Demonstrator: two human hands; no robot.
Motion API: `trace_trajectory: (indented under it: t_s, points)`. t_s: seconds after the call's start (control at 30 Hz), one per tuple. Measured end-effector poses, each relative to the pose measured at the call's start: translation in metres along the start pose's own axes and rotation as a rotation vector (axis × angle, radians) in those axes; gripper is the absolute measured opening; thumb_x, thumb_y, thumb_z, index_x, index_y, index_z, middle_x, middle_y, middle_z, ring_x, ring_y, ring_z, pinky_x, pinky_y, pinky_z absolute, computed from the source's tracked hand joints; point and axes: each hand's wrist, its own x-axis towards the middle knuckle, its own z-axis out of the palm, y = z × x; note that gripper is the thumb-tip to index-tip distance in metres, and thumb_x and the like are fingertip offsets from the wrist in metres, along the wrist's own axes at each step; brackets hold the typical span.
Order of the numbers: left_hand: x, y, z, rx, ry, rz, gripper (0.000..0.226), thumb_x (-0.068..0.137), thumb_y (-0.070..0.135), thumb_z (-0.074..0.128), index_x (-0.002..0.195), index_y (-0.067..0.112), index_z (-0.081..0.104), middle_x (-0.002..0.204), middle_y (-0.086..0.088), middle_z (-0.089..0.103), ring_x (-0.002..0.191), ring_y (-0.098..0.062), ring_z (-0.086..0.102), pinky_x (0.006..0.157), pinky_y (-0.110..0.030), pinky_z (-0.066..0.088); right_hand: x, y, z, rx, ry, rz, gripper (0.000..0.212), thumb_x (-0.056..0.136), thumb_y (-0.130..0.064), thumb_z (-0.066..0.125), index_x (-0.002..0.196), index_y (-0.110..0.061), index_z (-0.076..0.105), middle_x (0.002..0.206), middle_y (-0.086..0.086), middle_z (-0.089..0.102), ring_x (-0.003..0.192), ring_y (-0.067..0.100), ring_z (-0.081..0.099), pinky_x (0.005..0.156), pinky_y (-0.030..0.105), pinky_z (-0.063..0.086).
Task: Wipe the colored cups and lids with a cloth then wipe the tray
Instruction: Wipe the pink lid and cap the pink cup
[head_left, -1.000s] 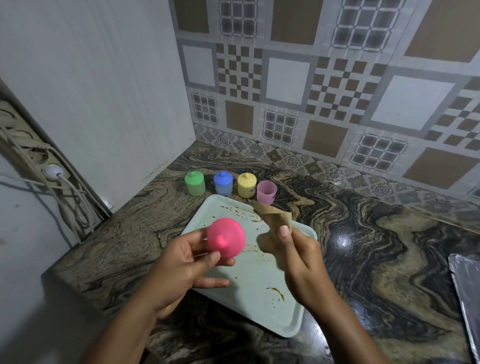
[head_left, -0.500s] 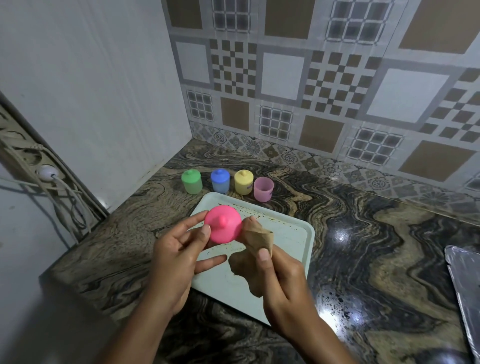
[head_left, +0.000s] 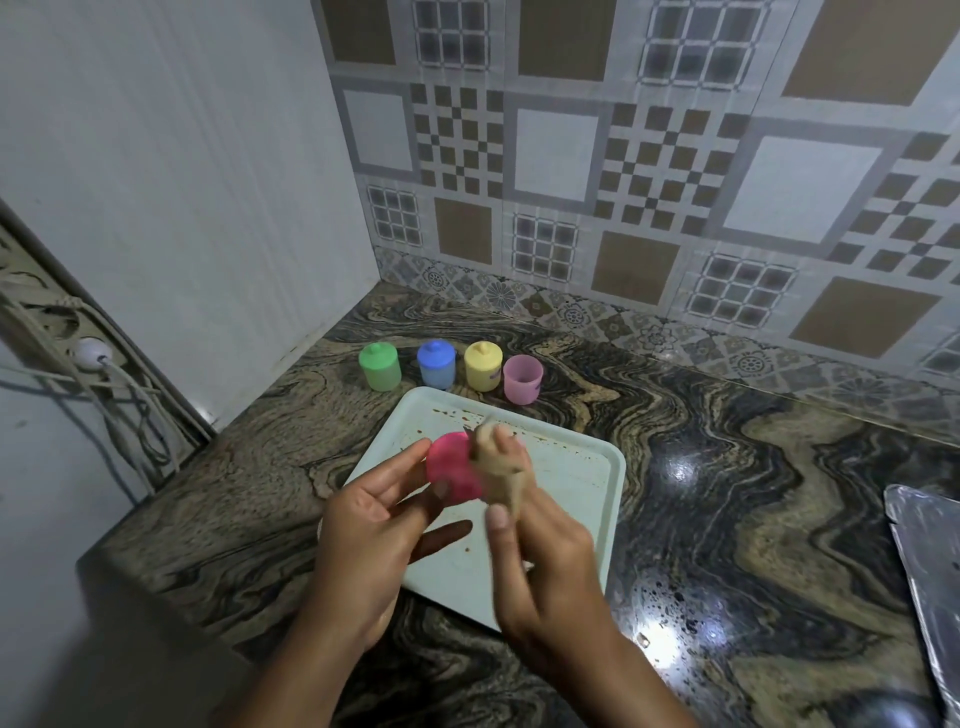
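My left hand (head_left: 371, 525) holds a pink lid (head_left: 452, 467) by its edge above the pale tray (head_left: 582, 467). My right hand (head_left: 540, 551) grips a tan cloth (head_left: 501, 462) and presses it against the lid's right side; the hand is blurred. Brown stains dot the tray. Behind it, in a row on the counter, stand a green cup (head_left: 380, 366), a blue cup (head_left: 436, 364) and a yellow cup (head_left: 483, 365), each with its lid on, and an open pink cup (head_left: 522, 379).
The marble counter (head_left: 727, 493) meets a white wall on the left and a tiled wall behind. A foil-covered thing (head_left: 930, 561) lies at the right edge. A power strip with cables (head_left: 88, 358) hangs off the counter's left end.
My right hand has brought the cloth up from beside the lid onto its right face. My left hand has tilted the lid and raised it slightly.
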Motion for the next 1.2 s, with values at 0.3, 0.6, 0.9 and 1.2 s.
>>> trace_trajectory:
  t_s: [0.3,0.6,0.9,1.2]
  points:
    - [-0.003,0.003,-0.022,-0.025,-0.156,-0.064,0.062,0.071,0.02,0.084,0.128,0.009,0.063,0.12,-0.008,0.073,0.108,-0.024,0.071,0.064,-0.033,0.062,0.018,0.035,-0.004,-0.077,-0.132,-0.062,0.043,0.108,-0.024,0.038,0.139,-0.003,0.059,0.152,0.011,0.05,0.15,0.023,0.036,0.124,0.041,0.028]
    - [0.016,-0.005,-0.025,-0.021,0.094,-0.097,0.026,0.093,0.0,0.06,0.116,0.006,0.067,0.111,-0.01,0.075,0.092,-0.017,0.074,0.061,-0.032,0.061,0.022,0.028,-0.016,0.433,-0.097,0.445,0.045,0.111,-0.037,0.034,0.117,-0.017,0.073,0.085,0.014,0.077,0.059,0.026,0.064,0.054,0.032,0.052]
    - [0.011,-0.02,-0.005,0.029,0.072,-0.057,0.049,0.091,0.002,0.063,0.138,0.014,0.057,0.116,-0.002,0.075,0.106,-0.021,0.072,0.08,-0.045,0.062,0.009,0.023,-0.001,0.49,-0.1,0.463,0.052,0.102,-0.056,0.039,0.104,-0.016,0.072,0.08,0.017,0.075,0.066,0.034,0.068,0.061,0.049,0.054]
    - [0.015,-0.018,-0.008,-0.023,0.072,-0.074,0.04,0.094,-0.003,0.058,0.133,0.008,0.059,0.113,-0.008,0.075,0.103,-0.019,0.073,0.068,-0.032,0.061,-0.002,0.017,-0.003,0.033,-0.175,0.134,0.047,0.107,-0.034,0.039,0.151,-0.02,0.048,0.157,-0.001,0.047,0.138,0.026,0.053,0.109,0.036,0.048]
